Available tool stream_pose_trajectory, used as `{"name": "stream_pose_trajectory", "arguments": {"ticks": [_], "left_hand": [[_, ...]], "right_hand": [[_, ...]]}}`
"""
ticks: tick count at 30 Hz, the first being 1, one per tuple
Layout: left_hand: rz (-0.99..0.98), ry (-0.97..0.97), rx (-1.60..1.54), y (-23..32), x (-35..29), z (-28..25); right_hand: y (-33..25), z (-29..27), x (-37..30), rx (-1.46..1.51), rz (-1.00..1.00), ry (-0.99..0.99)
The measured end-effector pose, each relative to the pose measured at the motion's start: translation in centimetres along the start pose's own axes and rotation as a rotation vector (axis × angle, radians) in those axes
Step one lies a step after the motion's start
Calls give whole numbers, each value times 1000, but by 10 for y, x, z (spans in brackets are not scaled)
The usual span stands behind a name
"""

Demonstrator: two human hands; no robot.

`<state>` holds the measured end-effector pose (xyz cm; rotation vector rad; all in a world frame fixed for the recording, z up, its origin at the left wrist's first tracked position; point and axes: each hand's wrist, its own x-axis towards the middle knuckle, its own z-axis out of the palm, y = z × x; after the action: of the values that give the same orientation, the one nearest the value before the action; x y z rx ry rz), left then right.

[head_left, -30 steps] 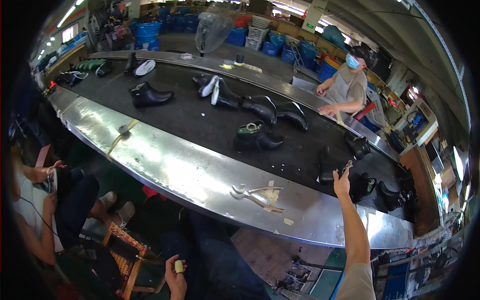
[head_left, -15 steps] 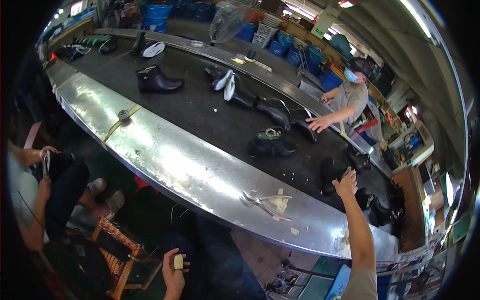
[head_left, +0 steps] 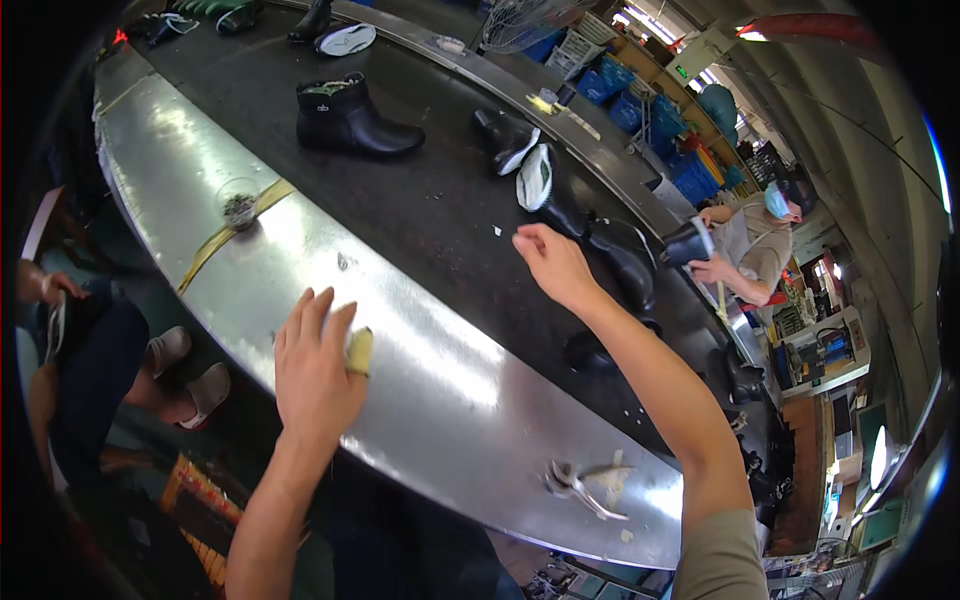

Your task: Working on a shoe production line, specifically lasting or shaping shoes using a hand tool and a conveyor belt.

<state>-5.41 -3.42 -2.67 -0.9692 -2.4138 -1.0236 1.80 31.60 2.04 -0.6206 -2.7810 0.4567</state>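
My left hand (head_left: 318,365) is raised over the metal edge of the work table, fingers stretched out and holding nothing. A yellowish cover wraps its thumb. My right hand (head_left: 552,262) reaches across the dark belt, fingers loosely bent, with nothing visible in them. Just beyond it lies a black boot with a pale sole (head_left: 535,178). A black ankle boot (head_left: 350,120) stands upright on the belt, farther left. My right forearm partly hides another dark shoe (head_left: 590,350). Metal pliers (head_left: 585,490) rest on the table edge near my right elbow.
The metal border (head_left: 420,370) runs along my side of the belt (head_left: 420,220). A small round dish (head_left: 240,210) sits on it by a yellow strip. Across the belt, a masked co-worker (head_left: 765,235) holds a dark boot (head_left: 688,243). Another person sits at the left.
My right hand has left the shoes at the far right and swung left over the belt. My left hand has risen over the table edge. The co-worker has picked up a boot. The view has shifted.
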Motion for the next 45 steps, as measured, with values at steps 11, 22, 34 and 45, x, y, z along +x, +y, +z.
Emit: {"name": "stream_pose_trajectory", "arguments": {"ticks": [11,22,34,45], "left_hand": [[-29,-193,-62,2,8,-14],[-68,78,-244,-4,-2,-10],[-80,197,-625,-13,-25,8],[56,328,-576,-12,-16,12]], "right_hand": [[48,67,199,172,569,377],[-7,-16,25,1155,445,-95],[77,2,81,-382,431,355],[60,-32,61,-695,382,206]]}}
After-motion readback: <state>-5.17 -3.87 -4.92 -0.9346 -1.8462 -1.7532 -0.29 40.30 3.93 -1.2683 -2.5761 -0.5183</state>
